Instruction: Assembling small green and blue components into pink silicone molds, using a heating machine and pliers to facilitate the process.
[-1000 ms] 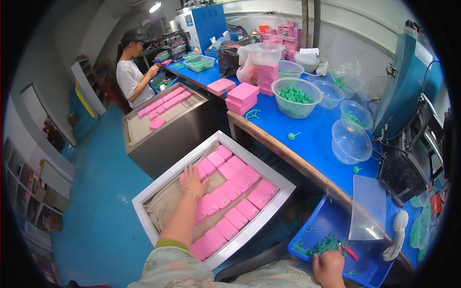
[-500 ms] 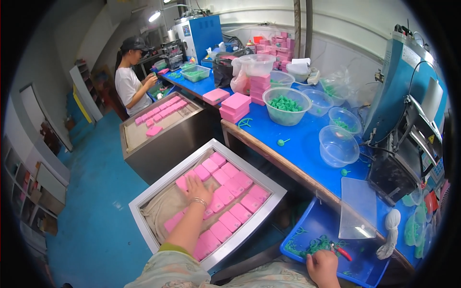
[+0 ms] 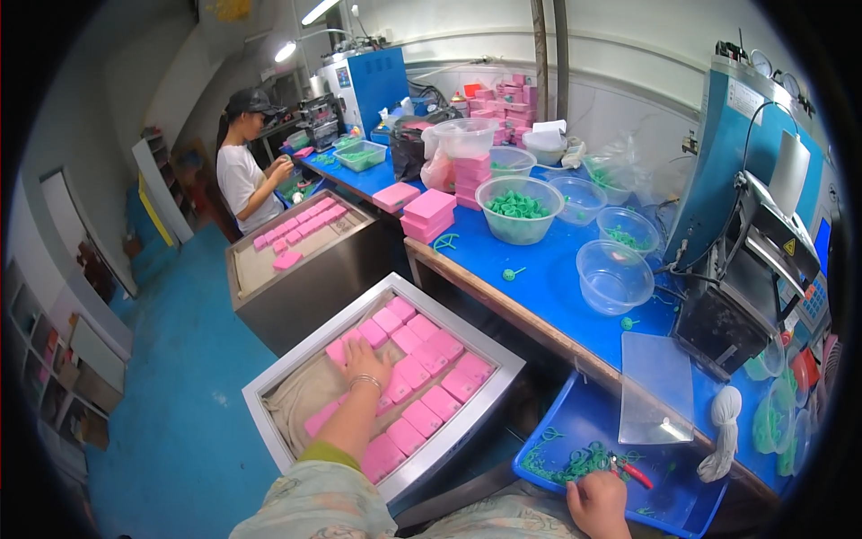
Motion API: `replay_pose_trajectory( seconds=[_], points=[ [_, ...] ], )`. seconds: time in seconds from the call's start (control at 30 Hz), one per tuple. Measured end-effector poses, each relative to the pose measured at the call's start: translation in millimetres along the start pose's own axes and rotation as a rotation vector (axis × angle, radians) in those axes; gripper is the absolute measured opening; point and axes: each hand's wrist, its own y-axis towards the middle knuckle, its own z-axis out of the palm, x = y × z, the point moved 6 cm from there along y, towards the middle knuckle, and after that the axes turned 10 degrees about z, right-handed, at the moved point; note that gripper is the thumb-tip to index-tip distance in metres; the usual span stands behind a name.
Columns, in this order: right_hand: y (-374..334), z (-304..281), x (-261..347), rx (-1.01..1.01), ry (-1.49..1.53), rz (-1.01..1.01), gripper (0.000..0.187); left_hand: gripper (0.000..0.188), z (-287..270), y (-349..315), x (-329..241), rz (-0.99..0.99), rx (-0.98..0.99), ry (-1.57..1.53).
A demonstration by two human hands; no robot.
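My left hand (image 3: 366,366) reaches over a metal-framed tray (image 3: 474,393) and rests on pink blocks (image 3: 422,338) near its far left part. Its fingers are stretched out and spread, gripping nothing that I can see. The blocks lie in rows on a tan cloth (image 3: 296,393); my hand and forearm cover some of them. My right hand (image 3: 600,503) is curled closed at the near side of a blue bin (image 3: 687,503); what it holds, if anything, is hidden. Just beyond it, red-handled cutters (image 3: 636,474) lie in the bin beside tangled green pieces (image 3: 575,463).
A blue-topped table (image 3: 548,292) carries a bowl of green pieces (image 3: 519,207), an empty clear bowl (image 3: 615,278), stacked pink blocks (image 3: 427,214) and a clear sheet (image 3: 657,386). A black-and-blue machine (image 3: 741,296) stands right. A co-worker (image 3: 247,175) works beyond a second tray (image 3: 301,235).
The whole view has shifted slightly, with the table now a little further left. Both hands stay in nearly the same places, the left still spread on the pink blocks.
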Motion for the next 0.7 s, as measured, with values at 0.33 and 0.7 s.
replay_pose_trajectory(
  seconds=[0.33,0.7],
  points=[
    [-0.5,0.0,-0.4,-0.026,0.021,-0.019,0.023,0.066,0.4,-0.2,1.8,-0.008,-0.052,-0.019],
    [-0.4,-1.5,0.1,-0.016,0.006,-0.013,0.023,0.062,-2.8,-2.3,-1.5,-0.006,-0.046,0.019]
  ],
)
